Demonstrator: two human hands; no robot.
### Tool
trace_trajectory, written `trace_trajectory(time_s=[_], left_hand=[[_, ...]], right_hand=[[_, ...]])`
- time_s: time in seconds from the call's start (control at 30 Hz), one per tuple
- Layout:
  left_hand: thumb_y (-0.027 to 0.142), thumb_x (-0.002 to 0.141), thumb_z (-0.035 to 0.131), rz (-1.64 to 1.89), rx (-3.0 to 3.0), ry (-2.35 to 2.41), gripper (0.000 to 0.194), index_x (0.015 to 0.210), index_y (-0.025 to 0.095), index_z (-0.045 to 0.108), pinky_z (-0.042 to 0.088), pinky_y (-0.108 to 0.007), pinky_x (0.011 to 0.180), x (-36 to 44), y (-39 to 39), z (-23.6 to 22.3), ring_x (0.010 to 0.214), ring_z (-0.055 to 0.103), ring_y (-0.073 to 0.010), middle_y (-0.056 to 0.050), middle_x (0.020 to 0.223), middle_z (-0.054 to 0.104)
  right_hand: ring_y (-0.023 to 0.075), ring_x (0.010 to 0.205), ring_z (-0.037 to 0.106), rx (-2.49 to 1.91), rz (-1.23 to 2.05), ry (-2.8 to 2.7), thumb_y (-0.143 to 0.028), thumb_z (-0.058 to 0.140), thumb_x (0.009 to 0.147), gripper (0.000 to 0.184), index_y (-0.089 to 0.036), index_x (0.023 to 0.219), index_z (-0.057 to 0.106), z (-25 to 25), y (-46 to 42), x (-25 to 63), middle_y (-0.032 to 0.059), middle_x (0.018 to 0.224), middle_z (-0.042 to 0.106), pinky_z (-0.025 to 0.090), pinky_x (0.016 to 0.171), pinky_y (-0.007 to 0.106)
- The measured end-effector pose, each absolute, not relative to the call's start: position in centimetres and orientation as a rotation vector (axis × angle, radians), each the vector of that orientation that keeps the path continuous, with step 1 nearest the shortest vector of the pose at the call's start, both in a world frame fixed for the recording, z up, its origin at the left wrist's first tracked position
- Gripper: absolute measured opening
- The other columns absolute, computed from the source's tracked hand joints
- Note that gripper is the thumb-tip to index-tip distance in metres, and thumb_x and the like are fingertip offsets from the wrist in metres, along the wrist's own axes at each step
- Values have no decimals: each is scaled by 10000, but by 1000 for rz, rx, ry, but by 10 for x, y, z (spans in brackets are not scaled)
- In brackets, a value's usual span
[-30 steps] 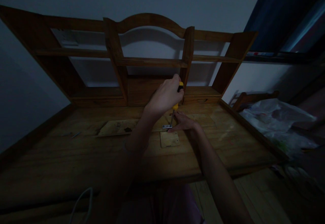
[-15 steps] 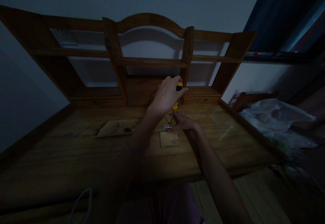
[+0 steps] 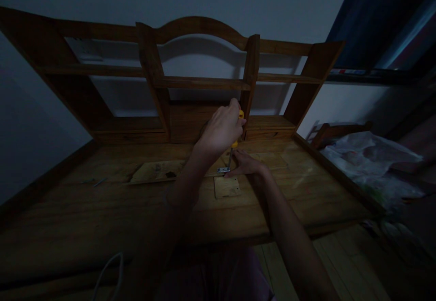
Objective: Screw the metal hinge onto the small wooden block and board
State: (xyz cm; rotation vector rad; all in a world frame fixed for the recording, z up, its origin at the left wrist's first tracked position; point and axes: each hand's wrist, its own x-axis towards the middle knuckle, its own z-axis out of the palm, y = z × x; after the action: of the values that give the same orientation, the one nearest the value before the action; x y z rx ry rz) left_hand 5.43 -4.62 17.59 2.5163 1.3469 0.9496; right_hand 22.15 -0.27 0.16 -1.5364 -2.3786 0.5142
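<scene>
My left hand [image 3: 223, 128] is closed around the yellow-and-black handle of a screwdriver [image 3: 234, 144]. The steel shaft points down, and its tip meets a small metal hinge [image 3: 223, 170] with holes. Low on the right, my right hand [image 3: 248, 163] lies spread over the wood, its thumb by the hinge and its fingers stretched out beyond the shaft. Just in front of the hinge is a small square wooden piece [image 3: 226, 187] with dark holes. A long thin board [image 3: 156, 172] extends behind my left forearm and under my right hand.
The wooden desk [image 3: 112, 214] carries a shelf unit [image 3: 200, 83] along its back, against the wall. A thin metal item [image 3: 100, 182] lies on the left. A white cable [image 3: 120, 264] hangs at the front edge. Plastic bags [image 3: 371, 155] sit beyond the right edge.
My left hand has turned on the screwdriver handle, its fingers now wrapped further round it. The right hand, hinge and boards have stayed put.
</scene>
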Motion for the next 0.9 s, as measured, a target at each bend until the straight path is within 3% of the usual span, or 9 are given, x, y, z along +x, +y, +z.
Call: trace_trajectory(time_s=[0.37, 0.9], left_hand=[[124, 949, 464, 924, 2687, 1322, 254, 1187, 159, 546, 427, -416, 1050, 50, -43, 174, 1165, 542, -267, -116, 1188, 549], [97, 909, 465, 956, 2737, 1323, 294, 1176, 166, 566, 437, -437, 1030, 53, -48, 175, 1166, 518, -282, -114, 1178, 539]], right_hand=[[369, 1269, 484, -1524, 490, -2375, -730, 815, 540, 1020, -149, 1326, 525, -3, 0, 223, 174, 1325, 529, 388, 1091, 486], [374, 1288, 469, -1520, 495, -2382, -771, 788, 533, 1031, -158, 1322, 532, -5, 1, 225, 166, 1322, 532, 379, 1105, 475]])
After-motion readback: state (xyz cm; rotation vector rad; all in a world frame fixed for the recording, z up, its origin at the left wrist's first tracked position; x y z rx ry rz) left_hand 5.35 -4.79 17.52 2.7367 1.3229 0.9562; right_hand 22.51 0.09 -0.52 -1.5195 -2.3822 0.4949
